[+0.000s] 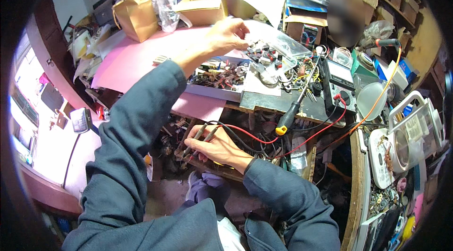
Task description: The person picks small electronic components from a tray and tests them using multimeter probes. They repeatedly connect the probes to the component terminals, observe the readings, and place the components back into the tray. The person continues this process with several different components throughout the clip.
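Observation:
My left hand [227, 38] reaches over the workbench beside a clear plastic box [293, 46] and a heap of small switches and connectors. Its fingers are curled together; whatever they may pinch is hidden or too small to name. Lower down, my right hand [218, 146] is closed around two multimeter probes [200, 133], held side by side like chopsticks. Red and black test leads [262, 140] run from them toward an analog multimeter [339, 80] on the bench's right. A long screwdriver [289, 118] with a black and yellow handle lies across the bench edge.
A shallow drawer [214, 91] full of small parts lies below my left wrist. Cardboard boxes [203, 8] and a brown paper bag [136, 15] stand behind. At right are a soldering iron [389, 42] with an orange cord and a clear-bodied appliance [413, 133].

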A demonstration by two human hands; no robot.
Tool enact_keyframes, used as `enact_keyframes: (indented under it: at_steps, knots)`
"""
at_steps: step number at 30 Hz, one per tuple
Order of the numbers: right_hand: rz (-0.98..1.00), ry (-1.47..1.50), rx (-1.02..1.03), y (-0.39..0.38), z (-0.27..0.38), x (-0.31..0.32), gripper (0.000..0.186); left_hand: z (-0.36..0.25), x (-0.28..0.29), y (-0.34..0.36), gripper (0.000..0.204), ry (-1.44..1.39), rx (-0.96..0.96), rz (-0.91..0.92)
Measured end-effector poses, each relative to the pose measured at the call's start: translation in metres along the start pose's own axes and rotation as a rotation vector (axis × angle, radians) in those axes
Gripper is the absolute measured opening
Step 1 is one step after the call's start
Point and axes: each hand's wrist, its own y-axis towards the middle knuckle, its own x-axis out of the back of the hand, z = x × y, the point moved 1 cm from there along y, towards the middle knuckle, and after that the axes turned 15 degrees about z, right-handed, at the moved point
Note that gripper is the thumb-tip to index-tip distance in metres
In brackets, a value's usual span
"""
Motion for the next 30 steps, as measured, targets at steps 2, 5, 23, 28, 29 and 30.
enact_keyframes:
  at_steps: [2,5,23,28,29,30]
  knots:
    - [0.014,-0.009,-0.004,0.0,0.0,0.001,0.025,-0.02,-0.003,-0.038,0.031,-0.433,0.013,0.013]
    - [-0.03,-0.033,-0.018,0.001,-0.005,0.003,0.023,-0.045,-0.016,-0.097,0.036,-0.91,0.001,-0.028]
    - [-0.127,0.33,0.23,-0.003,0.0,0.0,0.019,-0.015,-0.12,-0.322,0.039,-1.351,0.078,-0.427]
    - [-0.103,0.465,0.325,-0.002,-0.006,0.009,0.015,-0.007,-0.144,-0.331,0.032,-1.515,0.069,-0.468]
    - [-0.117,0.46,0.341,-0.001,-0.005,0.009,0.014,-0.007,-0.147,-0.33,0.032,-1.511,0.104,-0.476]
    - [-0.14,0.435,0.347,-0.002,-0.005,0.008,0.013,-0.008,-0.15,-0.328,0.031,-1.508,0.139,-0.483]
